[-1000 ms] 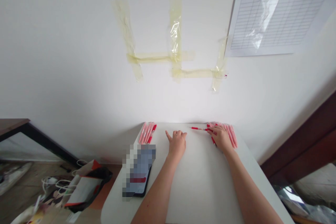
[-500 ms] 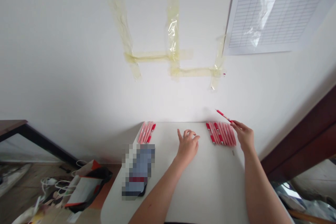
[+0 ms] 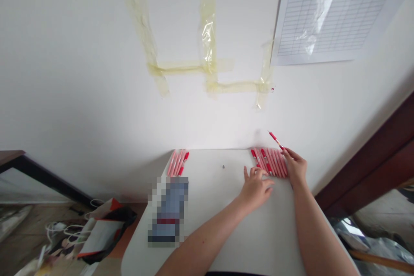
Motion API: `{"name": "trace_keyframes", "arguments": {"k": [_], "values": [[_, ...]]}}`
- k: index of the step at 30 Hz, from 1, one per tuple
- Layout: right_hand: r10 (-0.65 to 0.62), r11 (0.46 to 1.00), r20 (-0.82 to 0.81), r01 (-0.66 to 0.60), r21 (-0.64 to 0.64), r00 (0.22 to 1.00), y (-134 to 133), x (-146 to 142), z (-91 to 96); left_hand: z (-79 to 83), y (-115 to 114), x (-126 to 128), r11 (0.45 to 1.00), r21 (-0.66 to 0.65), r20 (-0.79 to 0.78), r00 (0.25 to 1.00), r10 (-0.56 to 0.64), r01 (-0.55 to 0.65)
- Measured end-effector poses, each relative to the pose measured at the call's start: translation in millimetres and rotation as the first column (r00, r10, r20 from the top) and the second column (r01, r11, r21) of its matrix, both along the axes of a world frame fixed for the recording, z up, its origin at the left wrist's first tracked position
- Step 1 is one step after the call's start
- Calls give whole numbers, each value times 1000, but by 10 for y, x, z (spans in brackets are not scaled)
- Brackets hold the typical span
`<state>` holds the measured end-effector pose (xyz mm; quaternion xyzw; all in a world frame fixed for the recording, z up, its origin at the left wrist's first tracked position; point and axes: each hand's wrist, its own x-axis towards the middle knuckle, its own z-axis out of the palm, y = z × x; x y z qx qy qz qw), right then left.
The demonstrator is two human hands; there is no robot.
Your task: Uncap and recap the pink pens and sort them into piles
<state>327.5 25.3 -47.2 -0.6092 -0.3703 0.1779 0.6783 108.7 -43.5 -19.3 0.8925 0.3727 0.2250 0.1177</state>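
My right hand grips a red pen near its lower end, and its thin tip points up and to the left toward the wall. Beneath it, a row of several pink and red pens lies side by side at the back right of the white table. My left hand hovers at the front left of that row, fingers apart, with nothing visible in it. A tiny grey piece rests on the table farther left. Another group of pens occupies the back left corner.
On the table's left lies a blurred-out phone-like object. The white wall rises directly behind the table, with yellowed tape and a printed sheet. Bags and cables are on the floor at left.
My left hand has moved right toward the right-hand row of pens, and the tiny grey piece now shows where its fingers were. The right hand still holds the red pen, slightly more upright.
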Motion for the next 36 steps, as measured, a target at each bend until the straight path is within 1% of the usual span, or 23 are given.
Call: {"name": "trace_keyframes", "arguments": {"k": [4, 7, 11, 15, 20, 26, 31, 36], "values": [[-95, 993, -123, 104, 64, 988, 52, -102, -29, -28, 1, 146, 999, -10, 58, 997, 43, -42], [-103, 990, -165, 117, 82, 981, 77, -158, -33, -60, -5, 200, 998, -19, 85, 994, 63, -62], [-114, 990, -133, 124, 73, 985, 78, -141, -40, -101, -28, 255, 999, -28, 76, 996, 39, -37], [-87, 995, -95, 92, 48, 992, 60, -95, -55, -121, -59, 312, 1000, -7, 62, 998, 20, -19], [-58, 998, -55, 60, 28, 997, 45, -97, -47, -106, -74, 342, 999, 44, 18, 1000, -21, 20], [-41, 999, -74, 43, 28, 996, 21, -105, -16, -80, -54, 324, 996, 71, -41, 997, -58, 61], [-30, 999, -86, 32, 27, 996, 33, -99, -31, -66, -27, 307, 991, 124, -38, 999, -37, 42], [-68, 997, -61, 69, 26, 996, 47, -94, -41, -56, -4, 280, 993, 122, -2, 1000, -9, 9]]}}
